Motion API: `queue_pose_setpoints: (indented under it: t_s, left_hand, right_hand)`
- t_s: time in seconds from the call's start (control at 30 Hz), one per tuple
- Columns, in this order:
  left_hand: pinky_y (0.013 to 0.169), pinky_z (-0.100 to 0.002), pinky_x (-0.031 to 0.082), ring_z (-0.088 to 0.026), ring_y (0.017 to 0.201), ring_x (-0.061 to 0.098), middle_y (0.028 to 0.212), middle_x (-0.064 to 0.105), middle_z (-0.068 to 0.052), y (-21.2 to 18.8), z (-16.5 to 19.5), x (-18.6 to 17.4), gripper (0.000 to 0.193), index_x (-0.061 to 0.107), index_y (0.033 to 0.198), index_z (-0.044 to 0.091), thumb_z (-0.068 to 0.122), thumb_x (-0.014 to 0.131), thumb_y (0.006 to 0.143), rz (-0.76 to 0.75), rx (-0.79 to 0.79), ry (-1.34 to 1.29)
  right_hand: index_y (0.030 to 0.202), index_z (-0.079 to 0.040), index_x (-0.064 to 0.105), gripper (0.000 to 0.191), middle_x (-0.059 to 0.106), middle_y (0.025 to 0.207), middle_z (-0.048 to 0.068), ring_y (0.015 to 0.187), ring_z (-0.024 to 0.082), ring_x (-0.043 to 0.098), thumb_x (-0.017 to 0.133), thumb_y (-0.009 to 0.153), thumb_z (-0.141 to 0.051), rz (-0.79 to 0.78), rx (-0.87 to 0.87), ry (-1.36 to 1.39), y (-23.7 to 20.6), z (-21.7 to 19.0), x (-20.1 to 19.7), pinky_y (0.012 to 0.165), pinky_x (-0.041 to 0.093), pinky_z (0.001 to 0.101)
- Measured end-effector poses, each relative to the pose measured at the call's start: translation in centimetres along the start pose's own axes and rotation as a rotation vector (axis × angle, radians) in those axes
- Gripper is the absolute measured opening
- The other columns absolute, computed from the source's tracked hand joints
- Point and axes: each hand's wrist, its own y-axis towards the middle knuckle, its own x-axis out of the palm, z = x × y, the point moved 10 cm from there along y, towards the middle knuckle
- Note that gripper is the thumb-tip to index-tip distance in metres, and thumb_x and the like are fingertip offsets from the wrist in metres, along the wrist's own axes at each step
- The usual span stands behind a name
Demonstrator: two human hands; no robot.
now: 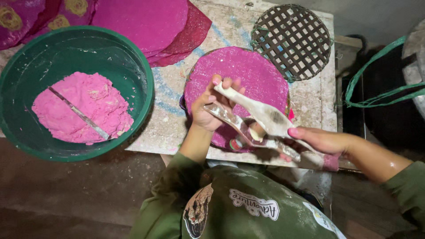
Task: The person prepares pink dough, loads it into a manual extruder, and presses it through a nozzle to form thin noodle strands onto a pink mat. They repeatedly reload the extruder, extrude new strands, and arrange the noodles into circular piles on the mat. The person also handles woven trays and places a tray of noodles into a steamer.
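My left hand [211, 106] is up at the middle of the view, fingers curled shut around the narrow end of a white spatula [261, 113], whose broad blade slants off toward four o'clock. My right hand [316, 140] comes in from four o'clock, fingers out fairly flat with the fingertips pressing on a clear plastic strip [248, 132] that runs under the spatula; whether it truly grips the strip I cannot tell. Both hands hover over a round pink disc [248, 75] lying on the floury table [310, 102], right at the centre. At two o'clock from the disc sits a round woven lattice tray [292, 40], just beside it. Over at nine o'clock there's the green basin [137, 75], with a lump of pink dough [84, 108] inside and a thin stick [77, 113] lying across it. Up at eleven o'clock, a stack of pink sheets [146, 22] overlaps on the table.
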Motion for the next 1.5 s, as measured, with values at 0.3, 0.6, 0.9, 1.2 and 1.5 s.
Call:
queue_pose_setpoints:
  t_s: [0.3, 0.6, 0.9, 1.2, 1.5]
  left_hand:
    - [0.111, -0.044, 0.045, -0.019, 0.097, 0.057, 0.097, 0.057, -0.001, 1.8, 4.2, -4.1, 0.014, 0.055, 0.103, 0.016, 0.025, 0.057, 0.093, -0.080, 0.152, -0.150]
    - [0.098, -0.041, 0.048, -0.017, 0.090, 0.055, 0.090, 0.055, 0.001, 1.3, 3.2, -7.3, 0.014, 0.054, 0.097, 0.016, 0.030, 0.054, 0.094, 0.045, 0.184, -0.184]
    - [0.089, -0.038, 0.047, -0.016, 0.086, 0.053, 0.087, 0.054, 0.000, 1.7, 5.9, -6.9, 0.017, 0.052, 0.094, 0.016, 0.033, 0.052, 0.097, 0.042, 0.175, -0.094]
    - [0.092, -0.038, 0.047, -0.018, 0.090, 0.056, 0.090, 0.055, 0.000, 4.6, 4.7, -4.6, 0.019, 0.052, 0.097, 0.016, 0.034, 0.054, 0.101, -0.012, 0.214, -0.086]
    - [0.105, -0.046, 0.046, -0.019, 0.089, 0.054, 0.090, 0.052, -0.001, 3.3, 3.8, 2.3, 0.045, 0.051, 0.099, 0.016, 0.061, 0.046, 0.093, 0.201, 0.093, -0.052]
  right_hand:
    - [0.124, -0.003, 0.066, 0.085, 0.069, 0.104, 0.010, 0.098, 0.020, 0.067, 0.030, 0.094, -0.074, 0.376, -0.039, -0.371, 3.1, -4.6, -2.0, 0.088, 0.050, 0.0361]
    - [0.103, -0.001, 0.073, 0.078, 0.074, 0.083, 0.014, 0.078, 0.023, 0.069, 0.037, 0.093, -0.070, 0.377, 0.079, -0.337, 2.8, -5.0, -1.8, 0.074, 0.056, 0.0385]
    - [0.096, 0.005, 0.072, 0.077, 0.072, 0.076, 0.013, 0.070, 0.022, 0.067, 0.041, 0.097, -0.066, 0.391, -0.025, -0.285, 4.1, -7.0, -0.6, 0.066, 0.055, 0.0378]
    - [0.111, -0.003, 0.069, 0.064, 0.071, 0.077, 0.009, 0.072, 0.019, 0.068, 0.044, 0.096, -0.060, 0.530, -0.070, -0.367, 2.5, -8.3, -3.5, 0.069, 0.056, 0.0370]
    - [0.104, -0.002, 0.071, 0.064, 0.074, 0.080, 0.007, 0.074, 0.018, 0.071, 0.039, 0.099, -0.057, 0.247, -0.281, -0.119, 2.9, -6.2, -2.9, 0.071, 0.060, 0.0331]
